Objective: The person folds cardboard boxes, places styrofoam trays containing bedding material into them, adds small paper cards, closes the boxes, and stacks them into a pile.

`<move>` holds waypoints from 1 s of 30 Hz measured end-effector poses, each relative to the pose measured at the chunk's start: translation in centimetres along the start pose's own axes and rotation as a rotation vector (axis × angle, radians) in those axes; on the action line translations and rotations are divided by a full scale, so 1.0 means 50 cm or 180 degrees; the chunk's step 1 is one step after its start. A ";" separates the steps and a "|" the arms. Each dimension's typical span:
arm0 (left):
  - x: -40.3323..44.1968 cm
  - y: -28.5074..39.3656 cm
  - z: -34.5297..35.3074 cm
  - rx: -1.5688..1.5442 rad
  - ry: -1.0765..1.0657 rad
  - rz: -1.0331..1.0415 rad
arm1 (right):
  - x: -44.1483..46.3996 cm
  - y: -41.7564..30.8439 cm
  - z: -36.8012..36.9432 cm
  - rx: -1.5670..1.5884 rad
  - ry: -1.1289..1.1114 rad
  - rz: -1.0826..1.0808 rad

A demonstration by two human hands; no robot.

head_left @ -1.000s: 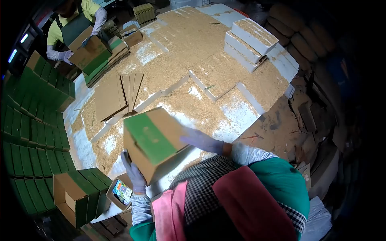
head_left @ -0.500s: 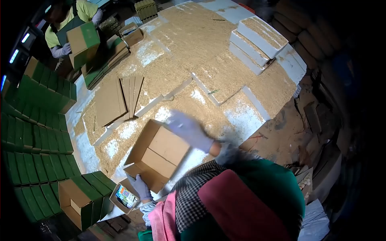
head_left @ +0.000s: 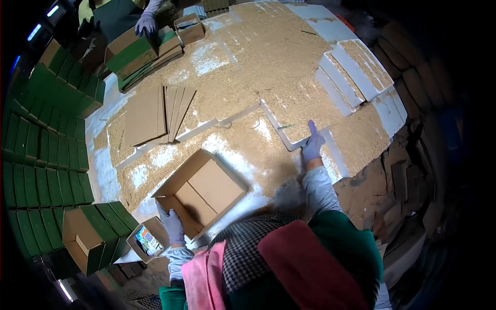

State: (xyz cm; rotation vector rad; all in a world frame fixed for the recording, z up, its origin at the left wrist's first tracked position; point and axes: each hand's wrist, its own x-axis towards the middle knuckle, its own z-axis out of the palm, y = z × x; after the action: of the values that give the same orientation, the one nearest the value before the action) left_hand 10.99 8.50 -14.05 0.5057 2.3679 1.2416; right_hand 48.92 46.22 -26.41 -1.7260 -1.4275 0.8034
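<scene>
An open cardboard box (head_left: 209, 186) sits tilted at an angle on the near side of the table, its inside bare. My left hand (head_left: 173, 226), in a pale glove, grips its near-left wall, fingers partly hidden by the cardboard. Further right, my gloved right hand (head_left: 312, 145) reaches to the corner of a white-sided slab covered in sawdust-like bits (head_left: 289, 124). One finger points away from me and the others are hard to make out. A small carton (head_left: 161, 231) with a printed packet (head_left: 148, 241) stands beside my left hand.
Flat cardboard sheets (head_left: 145, 116) lie on the table's left. White blocks with sawdust-like tops (head_left: 361, 70) are stacked at the right. Green boxes (head_left: 49, 181) are piled along the left. Across the table, a co-worker's gloved hand (head_left: 146, 24) rests on a green-sided box (head_left: 130, 54).
My right hand has moved from above the cardboard box rightward to the slab's corner. My left hand stays at the box. The co-worker's box has come down onto the flattened cardboard.
</scene>
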 end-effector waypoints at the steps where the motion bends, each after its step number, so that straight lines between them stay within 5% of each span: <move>1: 0.005 -0.013 0.001 0.0190 0.0081 0.0162 | 0.001 0.021 -0.030 0.1109 -0.0027 0.0264; 4: 0.008 0.015 0.005 -0.0021 0.0055 -0.0004 | -0.096 -0.217 -0.134 0.3766 -0.0459 0.1262; 6: 0.039 -0.020 0.004 -0.0349 -0.0141 0.0242 | -0.124 -0.190 -0.164 0.2957 -0.1053 0.0250; 8: 0.090 -0.078 0.021 -0.0894 -0.0341 0.0270 | -0.184 -0.374 -0.201 0.3529 -0.2041 0.1073; 10: 0.106 -0.051 0.031 -0.1069 -0.0445 0.0188 | -0.208 -0.401 -0.187 0.3643 -0.2196 0.1263; 12: 0.117 -0.024 0.044 -0.1174 -0.0500 0.0155 | -0.219 -0.386 -0.161 0.0011 -0.1810 -0.3088; 14: 0.067 0.090 0.027 -0.1594 -0.0596 -0.0314 | -0.229 -0.404 -0.120 0.0538 -0.2705 -0.1751; 16: 0.143 -0.074 0.075 -0.1419 -0.0706 0.0328 | -0.255 -0.440 -0.087 -0.0223 -0.2999 -0.3240; 17: 0.098 0.009 0.040 -0.1424 -0.0787 0.0115 | -0.265 -0.446 -0.070 -0.0505 -0.3099 -0.3091; 18: 0.051 0.096 0.004 -0.1427 -0.0865 -0.0098 | -0.302 -0.499 -0.054 -0.0186 -0.3499 -0.1534; 19: 0.064 0.057 0.007 -0.1330 -0.1008 0.0504 | -0.339 -0.552 -0.038 0.0239 -0.3384 0.0037; 20: 0.071 0.016 0.010 -0.1202 -0.1118 0.1077 | -0.347 -0.558 -0.014 0.0563 -0.3410 0.0452; 23: 0.075 -0.038 0.032 -0.1538 -0.0635 0.0811 | -0.368 -0.590 -0.001 0.0704 -0.3645 0.0860; 24: 0.083 -0.067 0.048 -0.0749 -0.0248 0.1453 | -0.371 -0.594 0.002 0.0601 -0.3534 0.0908; 26: 0.058 -0.014 0.020 -0.1370 -0.0364 0.0824 | -0.361 -0.582 0.010 0.0558 -0.3755 0.0702; 30: 0.046 0.012 0.014 -0.0854 -0.0301 0.0437 | -0.346 -0.533 0.059 0.0398 -0.3811 0.0539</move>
State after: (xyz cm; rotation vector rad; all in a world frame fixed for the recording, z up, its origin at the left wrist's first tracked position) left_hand 9.49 10.41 -14.37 0.6314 2.0761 1.5329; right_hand 29.53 32.39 -5.18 -1.2479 -1.8590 2.1847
